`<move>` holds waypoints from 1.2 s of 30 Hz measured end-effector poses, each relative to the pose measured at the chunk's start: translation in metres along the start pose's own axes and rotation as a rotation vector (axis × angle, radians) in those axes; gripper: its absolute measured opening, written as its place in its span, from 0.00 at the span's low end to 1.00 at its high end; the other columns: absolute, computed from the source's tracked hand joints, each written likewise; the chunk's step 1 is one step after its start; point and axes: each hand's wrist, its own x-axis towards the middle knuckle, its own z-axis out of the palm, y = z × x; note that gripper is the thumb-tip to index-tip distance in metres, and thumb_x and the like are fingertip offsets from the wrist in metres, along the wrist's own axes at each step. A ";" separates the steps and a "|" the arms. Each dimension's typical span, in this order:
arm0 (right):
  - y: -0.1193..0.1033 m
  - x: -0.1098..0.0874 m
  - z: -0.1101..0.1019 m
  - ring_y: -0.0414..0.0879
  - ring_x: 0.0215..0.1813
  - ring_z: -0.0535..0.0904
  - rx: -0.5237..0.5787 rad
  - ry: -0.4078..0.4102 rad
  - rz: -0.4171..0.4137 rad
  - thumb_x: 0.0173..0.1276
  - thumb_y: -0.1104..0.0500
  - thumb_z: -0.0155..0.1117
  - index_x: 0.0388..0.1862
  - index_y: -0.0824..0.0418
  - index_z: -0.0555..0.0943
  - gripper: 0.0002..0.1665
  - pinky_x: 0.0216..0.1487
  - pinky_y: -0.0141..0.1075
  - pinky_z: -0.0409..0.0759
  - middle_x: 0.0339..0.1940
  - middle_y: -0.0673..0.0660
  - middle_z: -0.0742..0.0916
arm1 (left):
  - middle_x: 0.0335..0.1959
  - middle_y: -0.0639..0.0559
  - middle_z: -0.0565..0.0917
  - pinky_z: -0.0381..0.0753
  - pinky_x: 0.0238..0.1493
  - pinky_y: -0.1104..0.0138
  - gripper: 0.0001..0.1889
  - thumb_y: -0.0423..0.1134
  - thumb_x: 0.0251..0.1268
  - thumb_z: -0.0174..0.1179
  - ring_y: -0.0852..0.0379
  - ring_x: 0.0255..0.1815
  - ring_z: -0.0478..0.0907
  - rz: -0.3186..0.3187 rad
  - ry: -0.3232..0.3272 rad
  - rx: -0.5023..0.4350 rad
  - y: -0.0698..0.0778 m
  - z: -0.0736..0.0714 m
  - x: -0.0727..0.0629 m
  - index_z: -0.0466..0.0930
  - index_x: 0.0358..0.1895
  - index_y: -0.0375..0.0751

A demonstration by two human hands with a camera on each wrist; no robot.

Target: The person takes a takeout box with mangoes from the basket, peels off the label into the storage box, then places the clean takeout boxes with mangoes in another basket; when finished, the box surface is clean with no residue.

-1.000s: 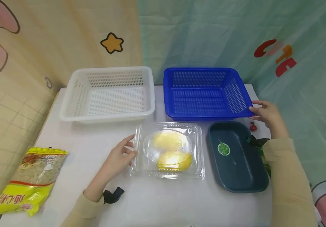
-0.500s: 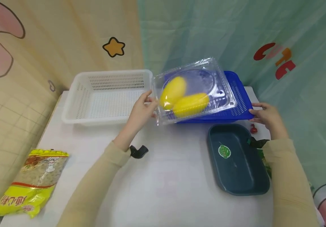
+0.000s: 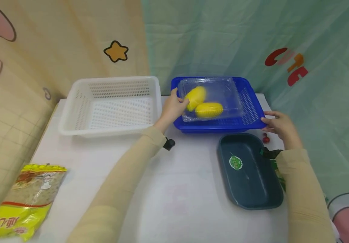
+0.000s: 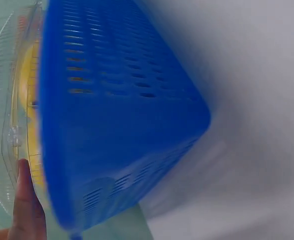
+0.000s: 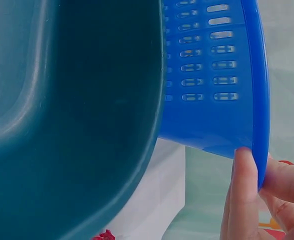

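My left hand [image 3: 173,107] pinches the left edge of a clear plastic clamshell box [image 3: 226,91]. Two yellow oval fruits [image 3: 209,110] lie inside it. The box is over the left part of a blue plastic basket [image 3: 211,128]; in the left wrist view it shows above the basket's rim, beside my fingers [image 4: 28,210]. At the basket's front right corner my right hand [image 3: 280,127] grips the rim, with fingers [image 5: 244,180] on one side and the thumb or another finger on the other. How far the box reaches into the basket is hard to tell.
A white basket [image 3: 110,132] stands to the left of the blue one. In front on the right is a dark green tub [image 3: 250,175], with a small red object [image 3: 266,138] by it. A yellow food bag [image 3: 25,199] lies at the left. Curtains hang behind the table.
My left hand has lifted the clear box with the fruits off the table and carried it forward over the blue basket, where it is now lower and straighter. My right hand stays on the rim.
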 end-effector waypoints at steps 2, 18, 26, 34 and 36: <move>-0.002 0.000 0.000 0.35 0.33 0.82 0.001 -0.006 -0.007 0.74 0.49 0.58 0.77 0.67 0.57 0.41 0.52 0.40 0.84 0.55 0.67 0.80 | 0.44 0.44 0.83 0.78 0.33 0.67 0.38 0.43 0.71 0.55 0.55 0.30 0.77 0.004 0.008 0.045 -0.002 0.005 0.002 0.48 0.78 0.37; -0.016 -0.008 -0.002 0.29 0.27 0.80 -0.026 -0.021 0.002 0.76 0.51 0.53 0.78 0.67 0.54 0.39 0.40 0.27 0.85 0.48 0.58 0.80 | 0.62 0.39 0.78 0.76 0.66 0.57 0.26 0.47 0.73 0.56 0.44 0.63 0.75 0.133 0.032 0.266 -0.007 0.018 -0.004 0.71 0.66 0.34; -0.007 0.008 -0.003 0.31 0.31 0.81 -0.048 -0.016 -0.006 0.74 0.45 0.55 0.78 0.63 0.56 0.42 0.47 0.35 0.86 0.52 0.61 0.81 | 0.64 0.41 0.77 0.80 0.59 0.59 0.24 0.44 0.73 0.56 0.48 0.58 0.77 0.136 0.013 0.126 -0.012 0.001 -0.013 0.71 0.67 0.38; -0.011 -0.002 -0.005 0.40 0.37 0.83 -0.089 -0.012 -0.004 0.77 0.49 0.52 0.78 0.66 0.55 0.39 0.51 0.37 0.85 0.64 0.74 0.74 | 0.63 0.43 0.78 0.82 0.55 0.58 0.21 0.41 0.73 0.55 0.48 0.58 0.79 0.135 0.036 0.048 -0.019 -0.039 -0.035 0.73 0.66 0.41; -0.006 0.001 -0.007 0.50 0.43 0.85 -0.083 0.007 0.010 0.75 0.49 0.56 0.77 0.64 0.59 0.38 0.54 0.43 0.85 0.61 0.73 0.78 | 0.63 0.43 0.78 0.82 0.56 0.57 0.22 0.41 0.73 0.55 0.47 0.58 0.79 0.127 0.039 0.055 -0.024 -0.051 -0.040 0.73 0.66 0.41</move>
